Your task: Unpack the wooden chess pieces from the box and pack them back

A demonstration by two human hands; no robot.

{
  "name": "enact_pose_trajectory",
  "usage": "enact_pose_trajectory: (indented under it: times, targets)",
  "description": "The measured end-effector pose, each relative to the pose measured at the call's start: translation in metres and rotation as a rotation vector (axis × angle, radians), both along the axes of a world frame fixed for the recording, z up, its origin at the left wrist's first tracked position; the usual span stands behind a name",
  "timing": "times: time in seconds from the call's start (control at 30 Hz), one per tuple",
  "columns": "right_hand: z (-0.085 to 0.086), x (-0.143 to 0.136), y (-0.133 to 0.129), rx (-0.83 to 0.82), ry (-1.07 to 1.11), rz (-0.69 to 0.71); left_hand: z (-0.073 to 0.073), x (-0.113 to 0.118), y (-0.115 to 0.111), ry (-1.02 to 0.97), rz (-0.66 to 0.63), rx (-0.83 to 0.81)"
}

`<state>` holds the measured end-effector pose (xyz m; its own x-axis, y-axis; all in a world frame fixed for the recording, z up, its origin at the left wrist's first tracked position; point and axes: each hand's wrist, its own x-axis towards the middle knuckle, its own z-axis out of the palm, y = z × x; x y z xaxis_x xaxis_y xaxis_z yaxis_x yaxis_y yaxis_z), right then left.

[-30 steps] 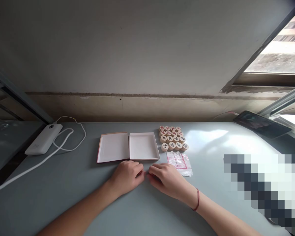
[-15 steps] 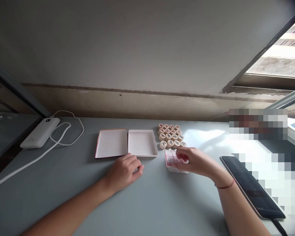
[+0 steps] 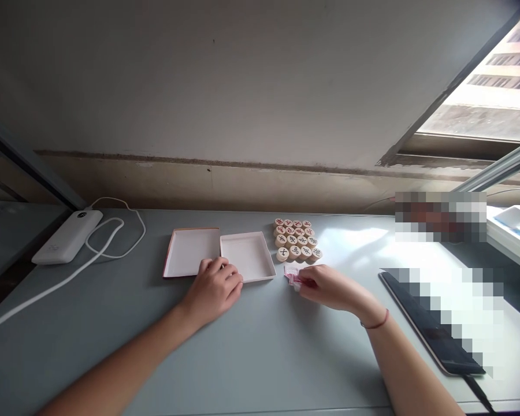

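Two shallow open boxes lie side by side, a red-edged one (image 3: 192, 248) on the left and a white one (image 3: 248, 254) on the right. My left hand (image 3: 214, 289) rests at their near edges, fingers bent over the corners where they meet; its fingertips are partly hidden. Crumpled thin paper with pink print (image 3: 292, 275) is pinched in my right hand (image 3: 314, 283), just in front of the round wooden game pieces (image 3: 293, 238). Those pieces stand in rows of small stacks, marked in red at the back and black at the front.
A white power bank (image 3: 67, 237) with a looping white cable (image 3: 73, 271) lies at the left. On the right is a dark tablet (image 3: 429, 323) with a black cable, beside blurred areas. A wall closes off the table's back edge.
My left hand has moved left and up onto the boxes, and the white box has turned slightly. The paper, spread flat before, is now bunched in my closed right hand.
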<state>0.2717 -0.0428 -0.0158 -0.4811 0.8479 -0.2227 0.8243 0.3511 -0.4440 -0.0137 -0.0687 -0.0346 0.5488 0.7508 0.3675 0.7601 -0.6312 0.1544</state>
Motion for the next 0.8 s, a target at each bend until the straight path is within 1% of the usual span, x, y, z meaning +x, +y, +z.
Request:
enact_pose_trajectory:
  times: [0.07, 0.1, 0.17, 0.23, 0.27, 0.33, 0.37, 0.43, 0.5, 0.53, 0.63, 0.73, 0.8]
  targets:
    - [0.012, -0.004, -0.002, -0.029, 0.119, 0.038, 0.004, 0.000, -0.004, 0.012, -0.079, -0.043]
    - [0.018, -0.008, -0.005, 0.010, 0.200, 0.045, 0.006, 0.001, -0.006, 0.018, -0.110, -0.060]
    - [0.024, -0.021, -0.010, 0.198, 0.359, 0.009, 0.008, 0.002, -0.011, 0.026, -0.157, -0.082]
    - [0.023, -0.039, -0.017, 0.432, 0.433, -0.033, 0.010, 0.003, -0.015, 0.022, -0.192, -0.102]
    - [0.020, -0.048, -0.020, 0.528, 0.427, -0.027, 0.011, 0.004, -0.015, 0.013, -0.201, -0.111]
    - [0.012, -0.066, -0.024, 0.630, 0.343, 0.076, 0.012, 0.004, -0.013, -0.017, -0.176, -0.108]
    - [0.007, -0.073, -0.025, 0.636, 0.288, 0.146, 0.013, 0.003, -0.011, -0.038, -0.133, -0.088]
    - [0.000, -0.082, -0.026, 0.593, 0.198, 0.245, 0.015, -0.001, -0.002, -0.069, 0.009, -0.020]
    - [-0.002, -0.086, -0.025, 0.525, 0.146, 0.274, 0.015, -0.005, 0.009, -0.061, 0.158, 0.041]
    - [-0.002, -0.086, -0.024, 0.502, 0.131, 0.273, 0.015, -0.007, 0.015, -0.035, 0.207, 0.047]
    - [0.000, -0.087, -0.023, 0.485, 0.095, 0.256, 0.015, -0.010, 0.031, 0.053, 0.249, -0.023]
    - [0.000, -0.090, -0.023, 0.502, 0.078, 0.250, 0.017, -0.007, 0.041, 0.061, 0.269, -0.098]
    - [0.000, -0.092, -0.024, 0.507, 0.092, 0.252, 0.018, -0.005, 0.044, 0.049, 0.274, -0.124]
